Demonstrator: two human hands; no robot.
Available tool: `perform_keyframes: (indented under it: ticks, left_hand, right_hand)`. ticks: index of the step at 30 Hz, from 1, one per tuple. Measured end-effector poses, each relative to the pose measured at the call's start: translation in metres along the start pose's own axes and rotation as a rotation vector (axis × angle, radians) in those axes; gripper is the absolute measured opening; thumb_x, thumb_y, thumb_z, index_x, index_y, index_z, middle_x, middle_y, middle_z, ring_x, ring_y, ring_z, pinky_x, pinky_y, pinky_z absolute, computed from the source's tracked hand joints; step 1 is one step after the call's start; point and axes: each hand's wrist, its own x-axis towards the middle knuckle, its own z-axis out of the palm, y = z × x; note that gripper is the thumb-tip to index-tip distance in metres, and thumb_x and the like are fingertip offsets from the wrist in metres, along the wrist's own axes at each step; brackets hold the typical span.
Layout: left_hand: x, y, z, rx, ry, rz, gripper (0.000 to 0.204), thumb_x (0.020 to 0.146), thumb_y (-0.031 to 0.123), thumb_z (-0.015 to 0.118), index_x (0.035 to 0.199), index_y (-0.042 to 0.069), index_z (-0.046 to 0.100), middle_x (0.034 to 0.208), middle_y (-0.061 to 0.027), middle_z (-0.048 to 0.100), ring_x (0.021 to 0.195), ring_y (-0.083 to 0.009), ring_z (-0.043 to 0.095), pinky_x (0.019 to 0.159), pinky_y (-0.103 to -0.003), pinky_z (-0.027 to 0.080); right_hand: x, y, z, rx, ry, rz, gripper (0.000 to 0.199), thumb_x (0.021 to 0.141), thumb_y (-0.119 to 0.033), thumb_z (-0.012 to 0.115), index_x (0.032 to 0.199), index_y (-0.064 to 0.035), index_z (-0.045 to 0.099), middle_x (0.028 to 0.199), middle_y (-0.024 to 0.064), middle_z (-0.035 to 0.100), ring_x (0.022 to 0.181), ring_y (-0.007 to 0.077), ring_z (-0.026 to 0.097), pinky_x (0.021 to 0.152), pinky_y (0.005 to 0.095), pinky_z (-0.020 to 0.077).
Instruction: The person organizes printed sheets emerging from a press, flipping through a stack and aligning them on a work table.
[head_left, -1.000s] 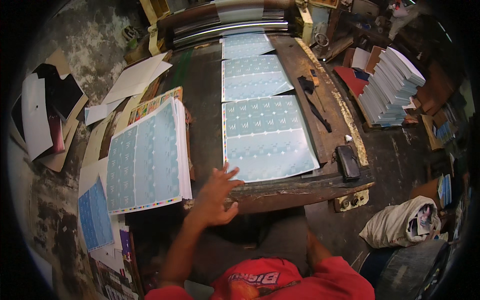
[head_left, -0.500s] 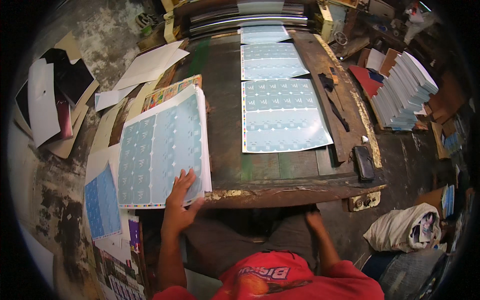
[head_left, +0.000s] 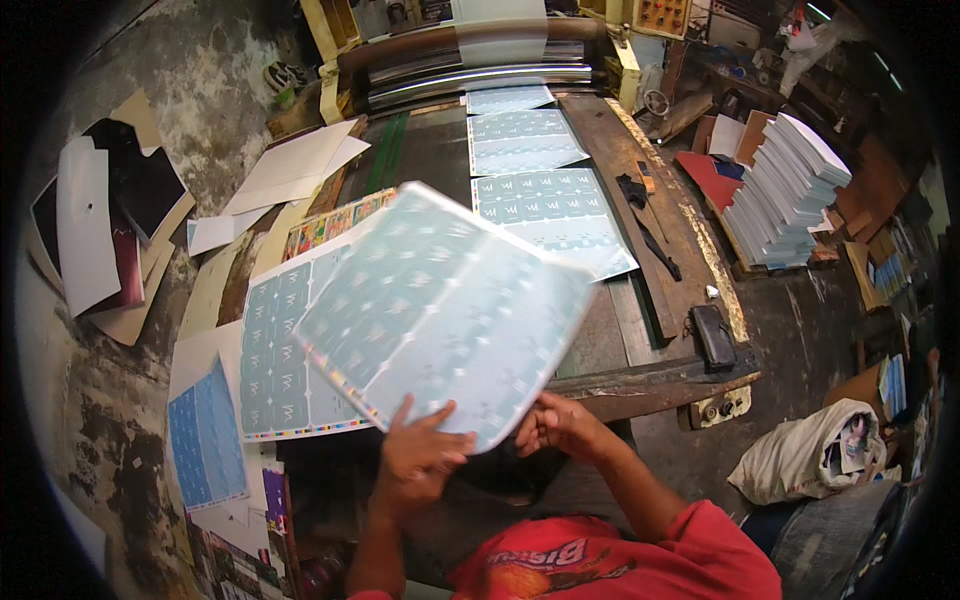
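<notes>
A pale blue-green printed sheet (head_left: 450,300) is lifted and turned at a slant, slightly blurred. My left hand (head_left: 425,452) grips its near edge, fingers spread over the printed face. At the sheet's right edge, the curled fingers of my right hand (head_left: 568,425) pinch it. Beneath and to the left lies the stack of matching sheets (head_left: 270,360), partly covered by the raised one. Farther ahead, a row of printed sheets (head_left: 530,143) overlaps along the machine's feed table (head_left: 430,150) and leads to the rollers (head_left: 480,78).
A wooden bar (head_left: 635,270) runs along the table's right side, with a black case (head_left: 712,338) near the front corner. Tall paper stacks (head_left: 790,195) stand at right, above a white sack (head_left: 805,455). A blue printed sheet (head_left: 207,435) and loose boards (head_left: 290,165) lie left.
One sheet has come up off the left stack and swung rightward over the table. My left hand has moved right with it; my right hand has risen from my lap to its edge.
</notes>
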Motion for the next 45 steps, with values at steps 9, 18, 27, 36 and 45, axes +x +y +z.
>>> perform_keyframes:
  ticks: [9,18,27,36,45]
  left_hand:
    - [-0.002,-0.024,-0.020,0.486,0.074,-0.255,0.077,0.076,0.053,0.076,0.132,0.004,0.057,0.145,-0.0149,0.051,0.142,-0.0413,0.032,0.116,-0.056,0.020]
    - [-0.015,-0.049,-0.010,0.324,0.284,-0.396,0.034,0.100,0.029,0.055,0.122,0.005,0.065,0.126,-0.0098,0.067,0.136,-0.0325,0.046,0.115,-0.050,0.024]
    - [-0.009,-0.041,0.017,0.440,0.459,-0.481,0.026,0.100,0.024,0.054,0.116,0.008,0.067,0.124,-0.0065,0.068,0.134,-0.0301,0.049,0.115,-0.049,0.021]
    - [-0.013,-0.043,-0.012,-0.573,0.956,-0.608,0.040,0.102,0.033,0.055,0.113,-0.004,0.066,0.124,-0.0142,0.065,0.118,-0.0201,0.056,0.105,-0.029,0.037]
    - [-0.018,0.006,0.003,0.052,-0.022,-0.157,0.031,0.091,0.040,0.065,0.109,0.015,0.075,0.116,-0.0043,0.071,0.131,-0.0337,0.050,0.116,-0.061,0.010]
  right_hand:
    - [-0.027,0.080,-0.043,0.238,0.482,0.145,0.034,0.099,-0.028,0.054,0.116,0.0009,0.050,0.081,0.0139,0.063,0.064,0.0205,0.061,0.073,0.0425,0.0568]
    - [-0.033,0.089,-0.046,0.298,0.575,0.131,0.046,0.104,-0.039,0.044,0.128,-0.0001,0.044,0.095,0.0218,0.067,0.068,0.0219,0.065,0.081,0.0464,0.0564]
    - [0.014,0.061,-0.082,0.405,0.526,0.020,0.059,0.102,-0.050,0.039,0.130,0.0018,0.039,0.094,0.0219,0.065,0.068,0.0232,0.065,0.084,0.0509,0.0557]
    - [0.022,0.067,-0.083,0.391,0.655,-0.099,0.056,0.103,-0.045,0.041,0.139,-0.0039,0.031,0.117,0.0213,0.062,0.087,0.0246,0.063,0.087,0.0501,0.0544]
    - [-0.017,0.022,-0.035,0.243,0.181,-0.133,0.067,0.096,-0.041,0.058,0.144,-0.0003,0.034,0.119,0.0176,0.060,0.097,0.0253,0.063,0.087,0.0469,0.0539]
